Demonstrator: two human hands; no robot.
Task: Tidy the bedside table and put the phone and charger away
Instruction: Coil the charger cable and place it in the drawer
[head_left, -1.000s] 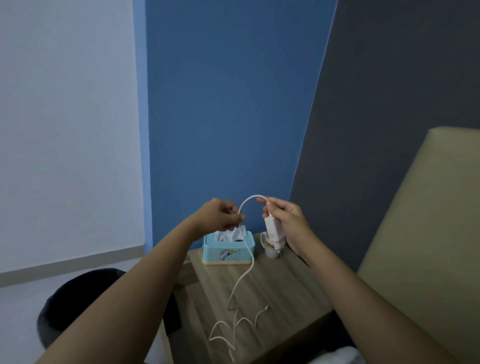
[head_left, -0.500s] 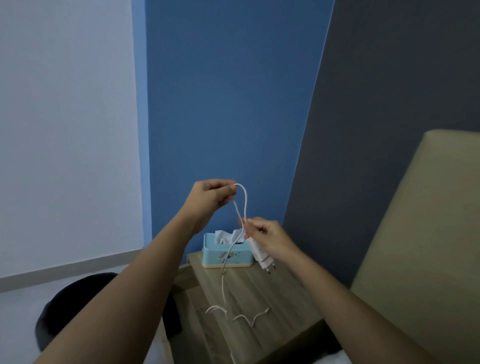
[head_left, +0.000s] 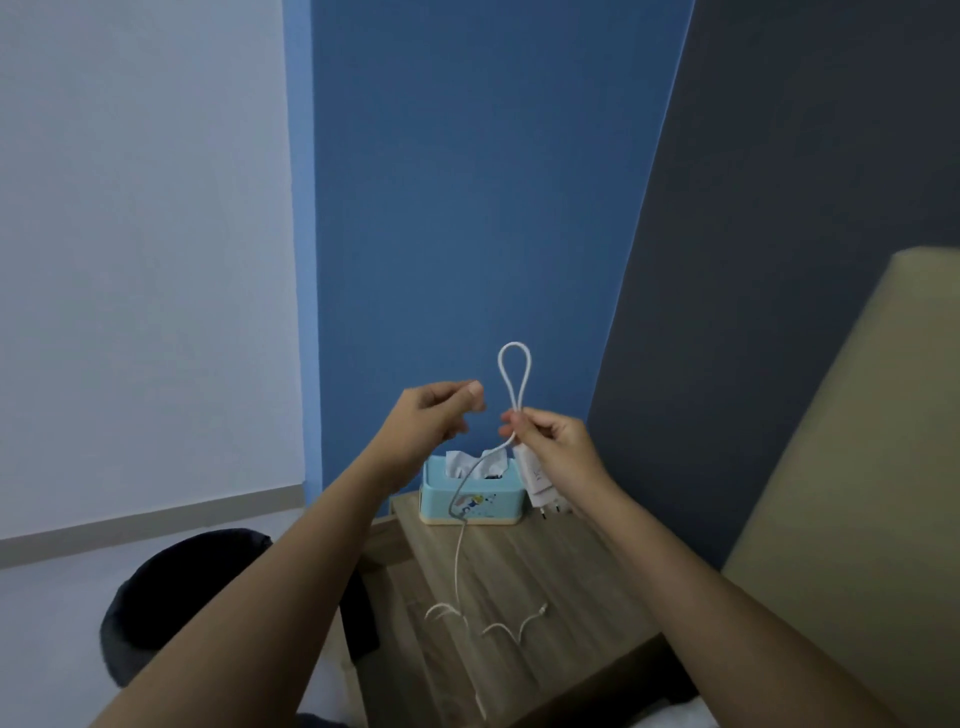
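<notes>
Right hand (head_left: 553, 441) clamps looped cable (head_left: 511, 374); left hand (head_left: 434, 413) pinched empty above tissue box (head_left: 470, 493)

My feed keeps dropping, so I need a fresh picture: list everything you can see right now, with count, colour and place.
charger cable: 1, white, loop pinched above the right hand, the rest hanging down to the table, loose end lying there
charger plug: 1, white, held in the right hand, pins down
tissue box: 1, light blue, back of the table, white tissue sticking out
bedside table: 1, wood grain, centre bottom
headboard: 1, beige, right
dark rounded object: 1, black, floor left of the table; cannot tell what it is
phone: none seen
left hand: 1, raised left of the loop, fingers curled, holding nothing
right hand: 1, closed on cable and plug
</notes>
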